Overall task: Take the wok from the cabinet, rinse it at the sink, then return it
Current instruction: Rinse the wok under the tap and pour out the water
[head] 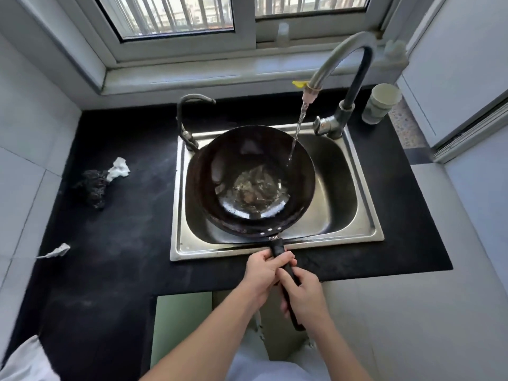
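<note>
wok handle [286, 273] partly hidden, forearms cropped below

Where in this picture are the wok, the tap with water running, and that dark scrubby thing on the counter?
wok [255, 174]: head view, on the wet inner bowl.
tap [354, 50]: head view, on the curved spout above the sink.
scrubber [93, 188]: head view, on the dark wiry clump left of the sink.

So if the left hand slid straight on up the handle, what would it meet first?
Probably the wok's riveted rim, where the handle joins it over the sink's front edge. The left hand already grips that handle.
</note>
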Tool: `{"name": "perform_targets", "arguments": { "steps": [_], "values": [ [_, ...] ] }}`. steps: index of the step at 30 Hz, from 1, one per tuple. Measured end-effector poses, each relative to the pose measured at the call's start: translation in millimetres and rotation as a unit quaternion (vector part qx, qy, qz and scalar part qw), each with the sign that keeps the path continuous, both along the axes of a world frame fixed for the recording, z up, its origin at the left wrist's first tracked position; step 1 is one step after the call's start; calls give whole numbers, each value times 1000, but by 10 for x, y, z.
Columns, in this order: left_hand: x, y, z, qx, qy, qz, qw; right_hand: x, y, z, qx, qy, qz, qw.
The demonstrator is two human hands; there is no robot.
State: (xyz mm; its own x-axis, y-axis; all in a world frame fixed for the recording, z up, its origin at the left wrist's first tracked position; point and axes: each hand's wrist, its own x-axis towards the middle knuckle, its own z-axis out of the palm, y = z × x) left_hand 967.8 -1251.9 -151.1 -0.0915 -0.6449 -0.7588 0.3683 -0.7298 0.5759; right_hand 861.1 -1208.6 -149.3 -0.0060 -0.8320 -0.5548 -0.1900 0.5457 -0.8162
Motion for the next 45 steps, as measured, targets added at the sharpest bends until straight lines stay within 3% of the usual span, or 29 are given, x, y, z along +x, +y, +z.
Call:
{"name": "perform_targets", "arguments": {
  "steps": [7, 19, 23, 29, 35, 38, 45],
  "values": [
    [31, -11, -104, 69, 29, 6, 997, 65, 4, -133, 2, -44, -52, 998],
    [110, -65, -130, 80, 29, -110, 990, 133, -46, -244, 2, -30, -69, 997],
    [56, -60, -130, 71, 17, -94, 993, 155, -44, -295, -6, 13, -63, 998],
    [38, -56, -156, 61, 27, -46, 997, -223, -198, -234, -17, 172, 35, 984],
    [33, -41, -126, 79, 40, -32, 996, -842, -917, -106, -87, 258, 23, 962],
    [-3, -31, -85, 87, 40, -9, 995, -995, -1470, 31, -132, 264, 64, 953],
    [-109, -16, -133, 102, 25, 52, 993, -996, -2809, 255, -161, 272, 52, 947]
  ]
}}
